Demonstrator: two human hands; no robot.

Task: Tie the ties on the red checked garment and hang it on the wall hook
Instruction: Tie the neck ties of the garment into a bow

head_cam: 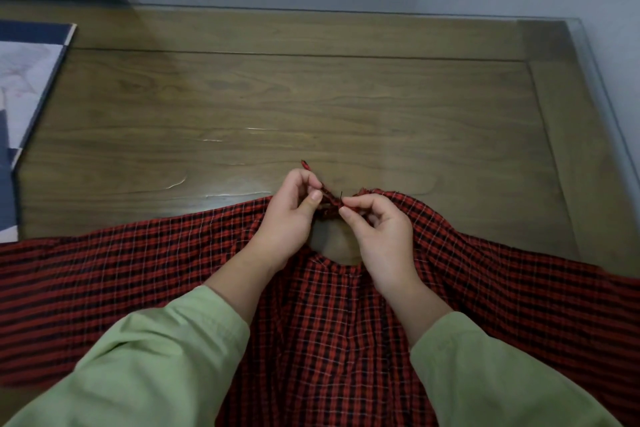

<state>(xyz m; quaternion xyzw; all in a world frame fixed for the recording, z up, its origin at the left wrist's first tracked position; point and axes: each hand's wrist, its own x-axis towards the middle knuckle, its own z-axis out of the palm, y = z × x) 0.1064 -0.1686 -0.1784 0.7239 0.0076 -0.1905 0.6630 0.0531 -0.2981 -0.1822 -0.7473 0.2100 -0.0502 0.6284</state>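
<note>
A red and black checked garment [329, 322] lies spread flat across the near part of the wooden table [311, 97], its round neck opening facing away from me. At the far edge of that opening, two thin checked ties [327, 196] cross each other. My left hand [289, 215] pinches one tie between thumb and fingers, and its loose end sticks up to the left. My right hand [381, 229] pinches the other tie right beside it. Both forearms wear light green sleeves. No wall hook is visible.
The table carries a glass top whose edge [595, 80] runs along the right and back. A blue and white book or folder [24, 87] lies at the left edge. A pale wall rises behind the table.
</note>
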